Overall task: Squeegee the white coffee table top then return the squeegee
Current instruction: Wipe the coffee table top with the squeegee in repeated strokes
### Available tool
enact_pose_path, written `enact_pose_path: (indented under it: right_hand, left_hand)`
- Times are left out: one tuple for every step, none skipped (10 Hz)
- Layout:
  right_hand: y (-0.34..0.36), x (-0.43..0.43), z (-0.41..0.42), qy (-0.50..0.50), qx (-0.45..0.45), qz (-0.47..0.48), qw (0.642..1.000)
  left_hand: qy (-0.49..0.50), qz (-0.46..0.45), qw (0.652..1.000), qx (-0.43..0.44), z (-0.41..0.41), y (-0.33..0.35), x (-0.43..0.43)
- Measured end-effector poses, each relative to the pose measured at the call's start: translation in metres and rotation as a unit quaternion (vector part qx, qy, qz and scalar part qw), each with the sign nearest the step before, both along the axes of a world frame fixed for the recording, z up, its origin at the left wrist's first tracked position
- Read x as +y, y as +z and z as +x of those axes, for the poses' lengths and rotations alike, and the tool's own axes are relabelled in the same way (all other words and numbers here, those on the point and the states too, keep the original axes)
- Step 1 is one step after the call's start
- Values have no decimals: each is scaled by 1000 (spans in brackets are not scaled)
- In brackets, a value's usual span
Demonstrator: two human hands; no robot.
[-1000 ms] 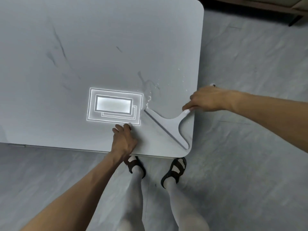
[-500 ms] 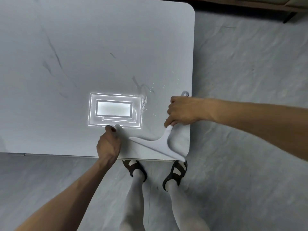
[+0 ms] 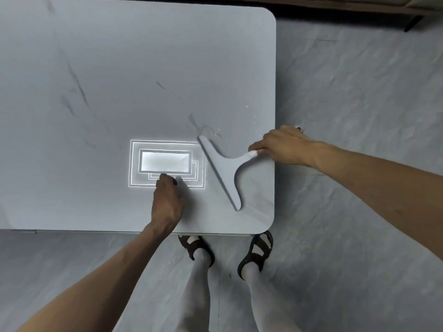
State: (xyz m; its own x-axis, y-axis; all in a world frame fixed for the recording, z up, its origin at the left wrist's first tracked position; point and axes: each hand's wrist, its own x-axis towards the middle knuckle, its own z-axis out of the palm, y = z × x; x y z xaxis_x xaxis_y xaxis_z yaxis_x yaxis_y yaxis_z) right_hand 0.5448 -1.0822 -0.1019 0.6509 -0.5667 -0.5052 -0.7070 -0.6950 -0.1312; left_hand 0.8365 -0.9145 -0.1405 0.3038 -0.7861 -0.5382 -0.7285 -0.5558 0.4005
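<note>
Squeegee (image 3: 224, 172) swung back upright; one table (image 3: 119, 68), two hands.

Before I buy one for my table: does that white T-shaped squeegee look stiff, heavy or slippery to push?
The white T-shaped squeegee probably stays stiff: its blade lies straight on the white table top. Likely light: the right hand steers it alone. It should slide easily on that glossy surface.

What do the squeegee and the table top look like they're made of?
Squeegee: probably moulded plastic, going by its uniform pale grey, matte, one-piece T shape; any rubber edge cannot be made out. Table top: glossy white with grey veins and a sharp lamp reflection, so polished marble or a marble-look slab; which one is unclear.
</note>
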Motion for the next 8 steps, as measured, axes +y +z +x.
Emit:
enact_pose_path:
  right_hand:
    - [6,-9,-45,-69,-2,-31,997]
    - [9,-14,-73,-99,6,-37,994]
    - [16,-25,-105,-129,33,-51,990]
    - [24,-31,-118,-142,45,-75,986]
    - [42,-33,-111,-137,44,-100,985]
    - [46,-28,-80,-108,21,-92,990]
    - [34,-11,-8,-37,-20,-73,996]
    - [17,3,49,-2,-39,-40,998]
  left_hand:
    - [-67,50,996,-34,-27,2,-7]
    - [-122,71,987,-82,-33,2,-18]
    - [-156,116,975,-106,-29,-2,-19]
    - [-56,95,993,-49,-27,3,-30]
    - [-23,70,997,-22,-18,2,-24]
    - [36,45,998,-36,-11,2,-24]
    - [128,18,991,-27,-1,11,-26]
    - [156,-4,988,-16,11,12,-28]
